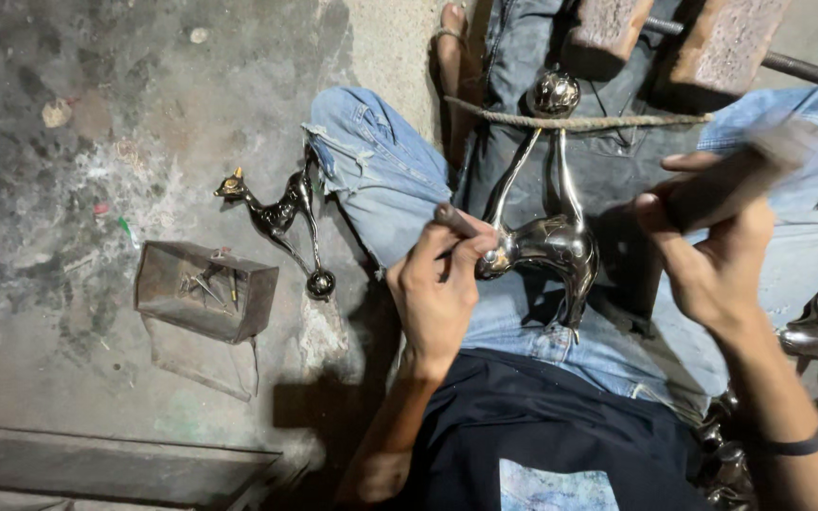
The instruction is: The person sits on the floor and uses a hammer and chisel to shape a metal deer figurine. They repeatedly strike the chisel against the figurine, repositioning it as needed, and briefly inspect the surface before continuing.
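Left hand gripping a punch against the shiny metal deer lying across the lap; right hand clenching a hammer just right; second deer sitting well clear on the floor.

Only one view is given, taken from a camera worn on the head and aimed steeply down over the wearer's own lap. The dark shirt is seen at the bottom edge, the jeans stretching away toward the top. The left hand and right hand are caught close up, mid-frame. The stained concrete floor fills the left half.
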{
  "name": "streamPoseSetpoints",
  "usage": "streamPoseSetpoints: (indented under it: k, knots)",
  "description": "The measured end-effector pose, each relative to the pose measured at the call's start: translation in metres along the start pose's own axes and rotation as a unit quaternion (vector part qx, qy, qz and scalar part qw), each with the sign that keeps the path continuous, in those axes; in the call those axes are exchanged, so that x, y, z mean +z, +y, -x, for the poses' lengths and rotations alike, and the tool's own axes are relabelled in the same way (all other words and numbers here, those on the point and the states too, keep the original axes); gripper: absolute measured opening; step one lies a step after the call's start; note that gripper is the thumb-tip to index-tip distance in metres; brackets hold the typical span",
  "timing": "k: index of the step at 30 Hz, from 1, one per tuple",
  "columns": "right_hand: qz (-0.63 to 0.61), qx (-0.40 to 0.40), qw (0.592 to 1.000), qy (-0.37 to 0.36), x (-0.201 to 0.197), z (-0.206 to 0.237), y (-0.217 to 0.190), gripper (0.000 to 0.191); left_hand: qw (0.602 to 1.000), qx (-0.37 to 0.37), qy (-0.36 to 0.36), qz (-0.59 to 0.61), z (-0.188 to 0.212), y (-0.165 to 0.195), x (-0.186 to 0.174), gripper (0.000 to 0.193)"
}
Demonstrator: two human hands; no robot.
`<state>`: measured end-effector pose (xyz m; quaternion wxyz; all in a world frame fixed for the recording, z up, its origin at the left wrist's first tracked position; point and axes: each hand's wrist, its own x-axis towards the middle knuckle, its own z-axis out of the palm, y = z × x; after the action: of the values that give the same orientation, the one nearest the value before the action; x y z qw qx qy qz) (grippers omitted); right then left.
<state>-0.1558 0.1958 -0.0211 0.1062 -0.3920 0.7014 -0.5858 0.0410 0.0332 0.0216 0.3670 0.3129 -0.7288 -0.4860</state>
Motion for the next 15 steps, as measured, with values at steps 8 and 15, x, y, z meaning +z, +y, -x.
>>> streamPoseSetpoints:
  k: [8,15]
  knots:
    - [0.375,-0.149,0.897,-0.181,-0.034,-0.071,-0.078,0.062,1.0,0.009,0.009,-0.026,0.002,0.0,0.002,0.002]
    - [0.512,-0.164,0.8,-0.267,-0.008,-0.095,-0.124,0.064,0.991,0.082,0.036,-0.097,0.007,-0.004,0.008,0.007]
